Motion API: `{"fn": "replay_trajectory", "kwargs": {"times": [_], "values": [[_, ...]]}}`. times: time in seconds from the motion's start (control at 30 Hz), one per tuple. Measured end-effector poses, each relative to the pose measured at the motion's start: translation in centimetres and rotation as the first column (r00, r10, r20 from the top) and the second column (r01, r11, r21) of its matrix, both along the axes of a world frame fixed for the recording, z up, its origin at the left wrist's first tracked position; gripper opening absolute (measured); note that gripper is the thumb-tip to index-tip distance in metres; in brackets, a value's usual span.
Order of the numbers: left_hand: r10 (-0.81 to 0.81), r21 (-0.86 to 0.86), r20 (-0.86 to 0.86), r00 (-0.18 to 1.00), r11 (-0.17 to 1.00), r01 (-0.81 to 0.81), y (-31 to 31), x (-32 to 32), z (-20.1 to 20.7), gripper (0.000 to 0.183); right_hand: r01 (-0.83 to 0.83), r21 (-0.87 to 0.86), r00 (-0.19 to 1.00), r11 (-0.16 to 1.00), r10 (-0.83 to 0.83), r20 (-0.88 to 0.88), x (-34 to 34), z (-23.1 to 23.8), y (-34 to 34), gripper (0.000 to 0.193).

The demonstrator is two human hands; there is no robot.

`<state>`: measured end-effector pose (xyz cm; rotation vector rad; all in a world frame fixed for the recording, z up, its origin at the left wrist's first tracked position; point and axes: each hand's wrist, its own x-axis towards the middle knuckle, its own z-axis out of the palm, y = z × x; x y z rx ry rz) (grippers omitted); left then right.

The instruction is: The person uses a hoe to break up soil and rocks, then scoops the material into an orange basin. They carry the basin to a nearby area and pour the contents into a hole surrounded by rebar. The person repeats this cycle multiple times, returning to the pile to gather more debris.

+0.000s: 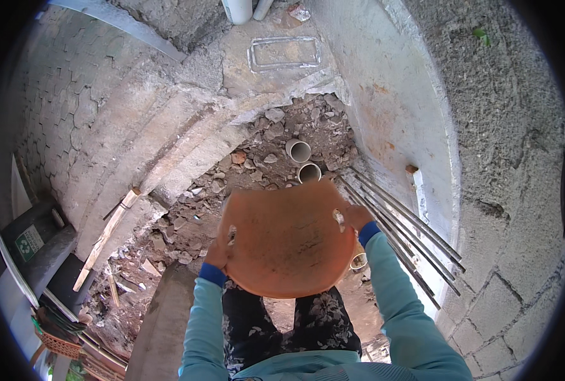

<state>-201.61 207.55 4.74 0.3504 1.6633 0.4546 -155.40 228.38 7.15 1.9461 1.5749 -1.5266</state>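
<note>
Both my hands hold a wide orange plastic scoop pan [287, 238] in front of my legs. It has a rounded near edge, a straighter far edge and a hand hole on each side. Dark dirt smears mark its surface, and no load shows in it. My left hand [218, 251] is closed on the left side by one hole. My right hand [358, 218] grips the right side by the other. Just past the far edge, two open pipe ends [299, 151] stand up out of rubble and soil [257, 149].
Several long metal rods [409, 235] lean along the white wall [390, 108] at right. A broken concrete edge [187, 149] and a wooden stake [108, 238] are at left. A dark bin [38, 235] stands far left. A concrete beam [162, 317] runs beside my left leg.
</note>
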Motion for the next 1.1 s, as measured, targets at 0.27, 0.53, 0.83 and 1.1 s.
{"fn": "replay_trajectory", "kwargs": {"times": [0.27, 0.53, 0.83, 1.1], "values": [[0.670, -0.190, 0.137, 0.730, 0.741, -0.644, -14.3, -17.7, 10.0, 0.046, -0.042, 0.251, 0.976, 0.967, -0.015, 0.219, -7.9, 14.6, -9.6, 0.044], [0.858, -0.114, 0.144, 0.493, 0.509, -0.853, -20.2, -28.2, 16.0, 0.043, -0.196, 0.164, 0.888, 0.967, 0.104, 0.448, -6.0, 17.8, -17.8, 0.030], [0.871, -0.228, 0.243, 0.426, 0.479, -0.848, -17.6, -24.2, 19.2, 0.036, -0.610, 0.238, 0.738, 0.756, 0.433, 0.518, -5.0, 16.4, -22.4, 0.026], [0.890, -0.201, 0.272, 0.365, 0.424, -0.883, -18.7, -24.2, 21.9, 0.029, 0.432, 0.256, 0.895, 0.865, -0.445, -0.010, -10.5, 19.1, -17.6, 0.039]]}}
